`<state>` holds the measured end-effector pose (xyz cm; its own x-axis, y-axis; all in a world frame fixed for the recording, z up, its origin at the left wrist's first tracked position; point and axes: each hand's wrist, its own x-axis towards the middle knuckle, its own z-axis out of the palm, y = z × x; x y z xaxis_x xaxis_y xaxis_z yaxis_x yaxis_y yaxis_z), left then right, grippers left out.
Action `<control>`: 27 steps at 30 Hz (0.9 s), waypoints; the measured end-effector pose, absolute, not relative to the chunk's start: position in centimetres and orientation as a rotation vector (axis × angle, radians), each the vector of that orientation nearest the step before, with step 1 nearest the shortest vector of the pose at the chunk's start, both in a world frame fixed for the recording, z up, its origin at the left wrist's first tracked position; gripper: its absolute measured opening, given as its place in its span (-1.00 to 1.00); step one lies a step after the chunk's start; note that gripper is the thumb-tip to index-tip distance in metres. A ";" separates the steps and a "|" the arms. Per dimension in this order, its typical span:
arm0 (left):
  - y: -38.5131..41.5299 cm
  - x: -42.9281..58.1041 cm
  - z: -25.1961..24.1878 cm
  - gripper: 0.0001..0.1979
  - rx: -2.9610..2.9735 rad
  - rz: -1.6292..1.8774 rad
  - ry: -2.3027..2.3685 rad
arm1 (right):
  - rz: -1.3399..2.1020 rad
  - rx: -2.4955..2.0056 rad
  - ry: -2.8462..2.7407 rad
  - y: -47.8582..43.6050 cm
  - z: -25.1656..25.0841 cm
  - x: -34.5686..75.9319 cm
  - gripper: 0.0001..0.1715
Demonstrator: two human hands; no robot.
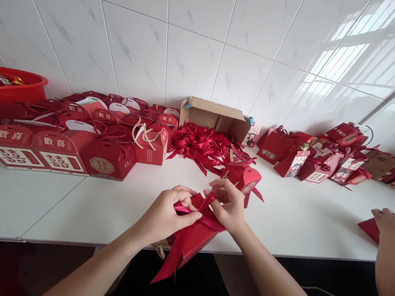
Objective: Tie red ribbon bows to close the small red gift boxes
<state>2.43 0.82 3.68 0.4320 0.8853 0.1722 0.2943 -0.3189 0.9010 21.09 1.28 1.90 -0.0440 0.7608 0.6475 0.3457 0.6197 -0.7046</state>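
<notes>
A small red gift box (195,241) lies at the white table's front edge, tilted toward me. A red ribbon (171,260) is wrapped around its top, with a tail hanging down past the edge. My left hand (165,214) pinches the ribbon on the left of the box top. My right hand (227,203) pinches the ribbon on the right, fingers curled around it. Both hands meet above the box.
Rows of red gift boxes (60,148) stand at the left. A pile of loose red ribbons (204,146) spills from a cardboard box (217,115). More boxes (323,160) lie at the right. Another person's hand (391,227) touches a red piece (369,226). A red basin (10,90) sits far left.
</notes>
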 end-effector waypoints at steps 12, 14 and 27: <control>0.7 2.5 4.0 -0.74 1.881 0.865 1.052 | 1.004 -1.019 -1.236 1.2 2.2 20.3 -0.72; 0.8 2.4 4.3 -0.74 1.842 0.845 1.034 | 0.940 -0.988 -1.311 1.0 2.2 20.6 -0.75; 1.3 1.2 3.5 -0.65 1.584 0.989 0.850 | 1.174 -0.889 -1.579 0.0 1.4 23.4 -0.55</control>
